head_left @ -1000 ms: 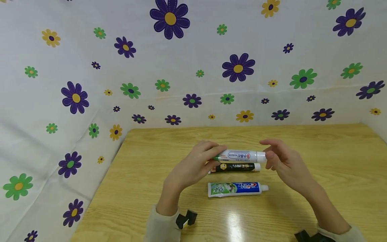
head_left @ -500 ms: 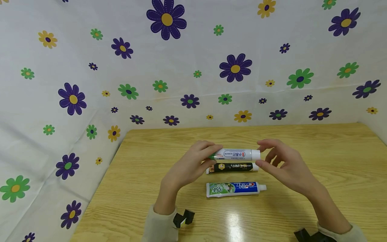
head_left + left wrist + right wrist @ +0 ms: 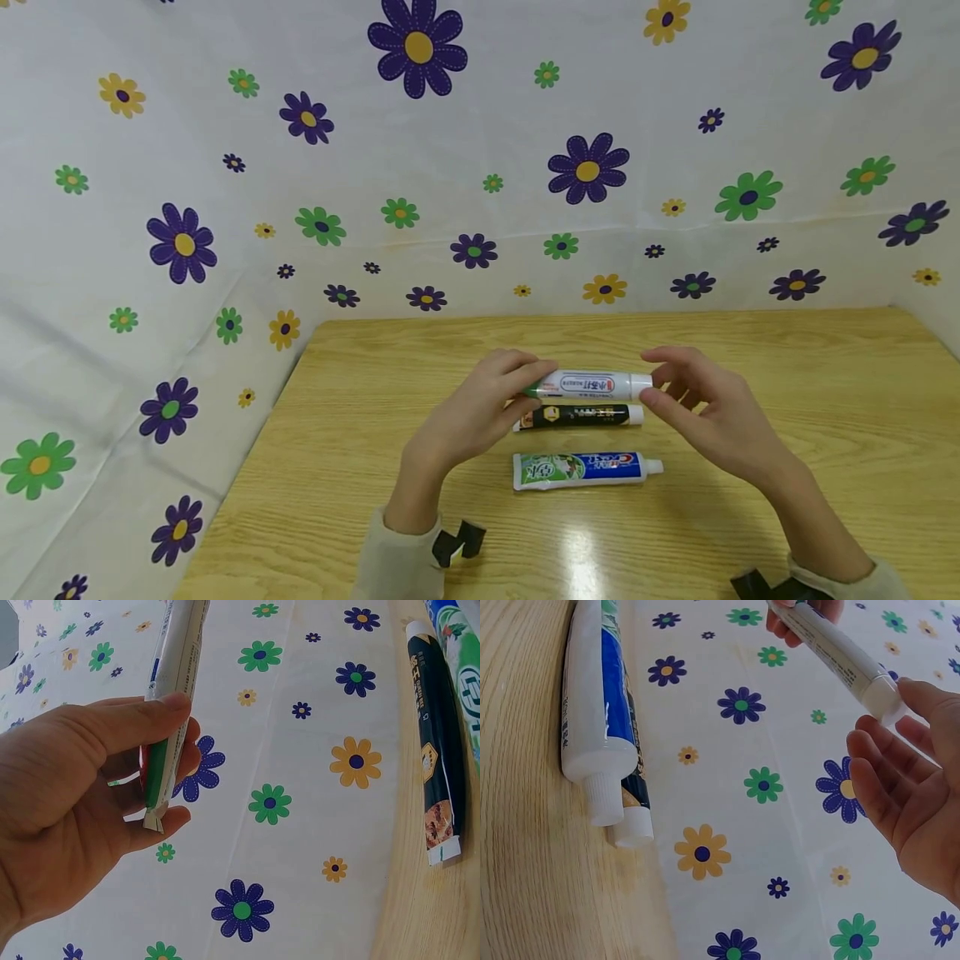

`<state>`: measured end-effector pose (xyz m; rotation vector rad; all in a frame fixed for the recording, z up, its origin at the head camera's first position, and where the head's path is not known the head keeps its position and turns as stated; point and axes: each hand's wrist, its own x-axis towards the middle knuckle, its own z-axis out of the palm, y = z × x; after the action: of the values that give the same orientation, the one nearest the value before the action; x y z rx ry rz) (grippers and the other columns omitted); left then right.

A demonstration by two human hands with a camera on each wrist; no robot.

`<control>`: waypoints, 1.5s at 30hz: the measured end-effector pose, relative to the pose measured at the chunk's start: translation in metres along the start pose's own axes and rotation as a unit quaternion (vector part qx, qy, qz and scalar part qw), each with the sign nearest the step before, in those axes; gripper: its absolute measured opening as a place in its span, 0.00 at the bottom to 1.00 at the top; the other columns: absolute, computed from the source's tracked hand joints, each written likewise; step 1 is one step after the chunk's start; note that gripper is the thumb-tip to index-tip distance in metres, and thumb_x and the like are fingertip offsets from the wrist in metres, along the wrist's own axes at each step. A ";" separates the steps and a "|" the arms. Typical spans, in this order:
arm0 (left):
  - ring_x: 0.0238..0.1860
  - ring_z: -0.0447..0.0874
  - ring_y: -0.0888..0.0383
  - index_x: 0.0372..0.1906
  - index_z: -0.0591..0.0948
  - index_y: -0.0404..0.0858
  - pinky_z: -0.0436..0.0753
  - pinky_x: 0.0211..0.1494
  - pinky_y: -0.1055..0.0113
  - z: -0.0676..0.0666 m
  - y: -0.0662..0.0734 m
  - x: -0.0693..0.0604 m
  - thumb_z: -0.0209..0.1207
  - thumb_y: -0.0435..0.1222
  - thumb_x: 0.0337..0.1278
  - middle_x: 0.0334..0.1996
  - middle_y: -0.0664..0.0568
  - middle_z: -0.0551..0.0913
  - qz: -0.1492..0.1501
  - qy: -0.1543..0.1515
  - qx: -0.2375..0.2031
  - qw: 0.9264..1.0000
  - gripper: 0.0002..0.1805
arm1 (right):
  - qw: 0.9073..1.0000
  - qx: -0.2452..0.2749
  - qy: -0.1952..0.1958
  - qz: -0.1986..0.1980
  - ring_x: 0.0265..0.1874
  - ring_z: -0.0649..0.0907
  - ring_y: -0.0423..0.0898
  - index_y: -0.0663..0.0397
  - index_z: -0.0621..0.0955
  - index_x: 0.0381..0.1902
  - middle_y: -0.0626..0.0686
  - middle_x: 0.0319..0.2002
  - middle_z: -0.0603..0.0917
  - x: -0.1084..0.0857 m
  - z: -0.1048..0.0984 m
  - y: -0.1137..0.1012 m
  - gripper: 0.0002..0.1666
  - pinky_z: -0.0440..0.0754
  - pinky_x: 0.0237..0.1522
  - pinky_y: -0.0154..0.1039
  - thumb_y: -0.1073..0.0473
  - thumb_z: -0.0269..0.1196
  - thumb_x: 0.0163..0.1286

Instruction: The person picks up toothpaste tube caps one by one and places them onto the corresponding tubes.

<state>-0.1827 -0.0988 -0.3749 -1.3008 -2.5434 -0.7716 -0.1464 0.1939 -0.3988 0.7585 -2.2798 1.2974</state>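
Observation:
My left hand [image 3: 480, 408] grips a white toothpaste tube [image 3: 588, 384] by its green crimped end, thumb on one side and fingers on the other. In the left wrist view the tube [image 3: 174, 675] is held up, apart from the table. Its white cap [image 3: 883, 701] points toward my right hand [image 3: 708, 408]. The thumb of that hand touches or nearly touches the cap, while its other fingers, loosely bent, spread around the cap without closing on it. Below the held tube, a black toothpaste tube [image 3: 588, 416] and a green-and-blue toothpaste tube [image 3: 581, 469] lie on the table.
The wooden table [image 3: 360, 375] reaches back to a white cloth [image 3: 495, 108] printed with flowers, which also hangs along the left side. Both lying tubes have their caps toward the right. Black mounts [image 3: 459, 543] sit at the wrists.
My right thumb has straightened and shifted left along the cap, and the fingers have spread a little. The left hand keeps its grip on the white tube, which has barely moved.

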 end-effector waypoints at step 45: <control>0.57 0.77 0.51 0.63 0.78 0.37 0.77 0.61 0.58 -0.001 0.002 0.000 0.63 0.29 0.63 0.55 0.46 0.80 0.003 -0.003 -0.004 1.000 0.24 | 0.999 -0.026 -0.018 0.001 0.29 0.79 0.37 0.53 0.80 0.54 0.48 0.41 0.85 -0.001 -0.003 -0.001 0.26 0.79 0.29 0.30 0.73 0.70 0.58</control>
<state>-0.1817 -0.0985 -0.3730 -1.3148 -2.5421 -0.7800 -0.1448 0.1963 -0.3973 0.7679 -2.3338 1.2293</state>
